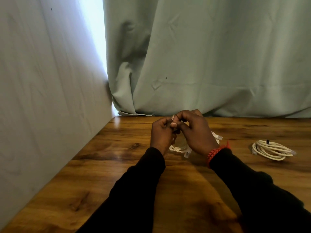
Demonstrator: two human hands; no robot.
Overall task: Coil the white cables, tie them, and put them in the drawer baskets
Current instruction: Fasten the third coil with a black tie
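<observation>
My left hand (162, 133) and my right hand (196, 130) meet above the wooden table (117, 174), fingertips pinched together on a thin dark tie (176, 117). Under them lies a white cable (180, 149), mostly hidden by the hands, with clear plugs poking out below and at the right (218, 137). A second white cable (271, 150) lies coiled on the table to the right, bound by a small black tie (267, 141). No drawer or basket is in view.
A pale green curtain (210, 64) hangs along the table's far edge. A light wall or cloth panel (42, 98) runs along the left side. A red braided band (217, 152) sits on my right wrist.
</observation>
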